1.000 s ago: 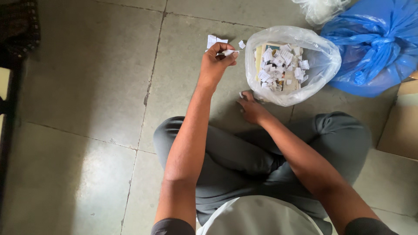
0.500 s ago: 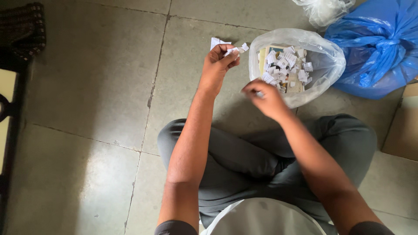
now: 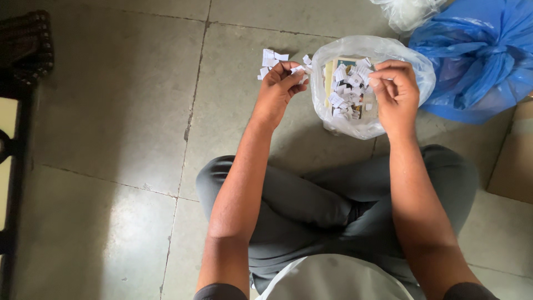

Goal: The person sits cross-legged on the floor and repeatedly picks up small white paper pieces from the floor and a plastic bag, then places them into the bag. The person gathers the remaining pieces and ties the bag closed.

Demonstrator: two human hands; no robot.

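Left hand point(image 3: 277, 89) is pinching feather-light, limp paper scraps point(image 3: 272, 58); right hand point(image 3: 395, 91), fingers bunched, is hovering over clear bag point(image 3: 333, 119). Fingertip pinch should suit.

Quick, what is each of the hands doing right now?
Left hand: closed on white paper scraps.
Right hand: fingers pinched over the clear bag; contents unclear.

Grey tiled floor point(image 3: 111, 111), clear bag of scraps point(image 3: 338, 125), blue bag point(image 3: 477, 61)

Dim, soft daylight, faint sheen on the floor tiles point(image 3: 111, 216), slight softness throughout.
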